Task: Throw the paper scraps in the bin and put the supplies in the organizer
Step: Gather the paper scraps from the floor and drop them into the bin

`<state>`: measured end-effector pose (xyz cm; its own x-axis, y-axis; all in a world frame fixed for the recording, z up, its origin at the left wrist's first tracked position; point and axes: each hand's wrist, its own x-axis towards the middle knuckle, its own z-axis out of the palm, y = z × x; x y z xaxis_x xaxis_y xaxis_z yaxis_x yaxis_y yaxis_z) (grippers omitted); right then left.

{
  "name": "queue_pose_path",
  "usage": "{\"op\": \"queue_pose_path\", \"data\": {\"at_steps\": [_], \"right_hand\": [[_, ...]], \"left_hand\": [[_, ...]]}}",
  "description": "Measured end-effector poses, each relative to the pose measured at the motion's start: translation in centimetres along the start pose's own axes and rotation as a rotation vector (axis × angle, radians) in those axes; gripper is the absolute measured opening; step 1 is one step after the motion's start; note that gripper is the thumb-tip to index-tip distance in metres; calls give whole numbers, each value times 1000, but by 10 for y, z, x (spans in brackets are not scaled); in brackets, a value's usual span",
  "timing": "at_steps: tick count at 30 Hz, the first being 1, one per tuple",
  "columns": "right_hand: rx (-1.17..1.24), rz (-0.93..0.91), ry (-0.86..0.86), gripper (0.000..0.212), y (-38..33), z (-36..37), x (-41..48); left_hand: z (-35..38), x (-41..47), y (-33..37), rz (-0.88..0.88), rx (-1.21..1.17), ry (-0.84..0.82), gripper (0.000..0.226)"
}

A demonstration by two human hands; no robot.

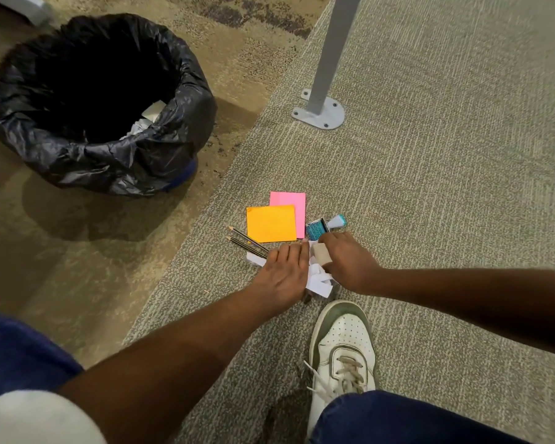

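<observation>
Glossy black liner [109, 149] over a bin showing a strip of blue [186, 174] at its base, with white and cream paper [148, 118] inside. On speckled grey-beige carpet [430, 187] beside a mottled brown-tan floor [77, 267]: an orange sticky pad [270, 223] overlapping a pink one [293, 203], two black pencils [247, 243] striped in yellow, a teal stamp [318, 229] with a pale teal-tipped cap [337, 221], white paper scraps [318, 280], a beige eraser [322, 254]. Grey metal post [330, 59], white perforated sneaker [342, 347] with grey-green trim, dark blue trousers [398, 421].
</observation>
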<state>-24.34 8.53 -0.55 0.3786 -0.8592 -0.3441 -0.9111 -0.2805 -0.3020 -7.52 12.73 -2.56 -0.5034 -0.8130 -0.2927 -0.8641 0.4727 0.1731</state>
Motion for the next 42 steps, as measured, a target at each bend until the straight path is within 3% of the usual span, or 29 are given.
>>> {"op": "queue_pose_path", "data": {"at_steps": [11,22,29,37,42], "right_hand": [[148,43,-50,24,-4,-14,12],[262,-28,-63,29,-40,-58,36],[295,-76,38,12,-74,-74,51],[442,-162,256,29,-137,-141,89],[580,-208,409,23,-182,-184,119]], "left_hand": [[-10,0,-1,24,-37,0,85],[-55,-18,-52,-8,26,101,98],[-96,-35,-91,-118,8,200,104],[-175,-57,-130,-311,-79,400,101],[-227,-67,-158,-416,-201,550,93]]}}
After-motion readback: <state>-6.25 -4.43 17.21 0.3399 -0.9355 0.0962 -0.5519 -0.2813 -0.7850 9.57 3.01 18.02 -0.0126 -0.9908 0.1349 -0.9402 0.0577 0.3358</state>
